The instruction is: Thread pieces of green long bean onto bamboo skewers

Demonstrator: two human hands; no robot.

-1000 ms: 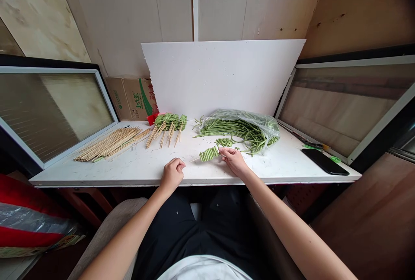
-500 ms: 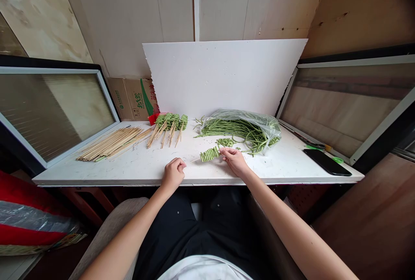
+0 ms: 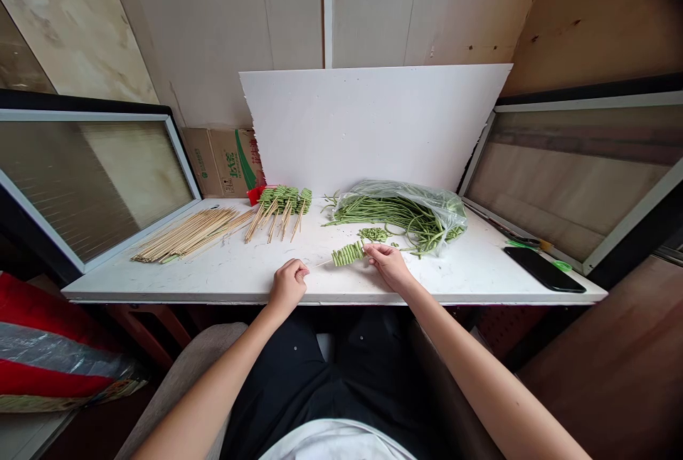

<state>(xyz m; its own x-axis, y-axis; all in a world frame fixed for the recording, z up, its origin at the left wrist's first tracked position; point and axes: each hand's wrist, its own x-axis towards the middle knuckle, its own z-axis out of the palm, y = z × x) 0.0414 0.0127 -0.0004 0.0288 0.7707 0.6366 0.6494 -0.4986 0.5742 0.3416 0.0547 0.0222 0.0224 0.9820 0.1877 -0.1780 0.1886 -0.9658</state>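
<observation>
Between my hands a thin skewer (image 3: pixel 323 263) carries a row of folded green beans (image 3: pixel 348 254). My left hand (image 3: pixel 289 284) is closed around the skewer's bare end. With pinched fingers, my right hand (image 3: pixel 385 261) grips the far end, against the last folds of bean. Just beyond lie short cut bean pieces (image 3: pixel 374 234) in a small heap. Long green beans (image 3: pixel 381 210) spill from a clear plastic bag (image 3: pixel 453 207) behind them. To the left, finished bean skewers (image 3: pixel 285 198) are piled with their sticks toward me.
Many bare bamboo skewers (image 3: pixel 186 234) lie at the table's left. A black phone (image 3: pixel 544 269) rests near the right edge, beside scissors (image 3: pixel 515 235) and a green ring (image 3: pixel 562 266). A white board (image 3: pixel 373 129) and a cardboard box (image 3: pixel 224 161) stand at the back.
The whole view has shifted slightly, so things appear a little farther right. Both hands keep the same hold on the bean skewer.
</observation>
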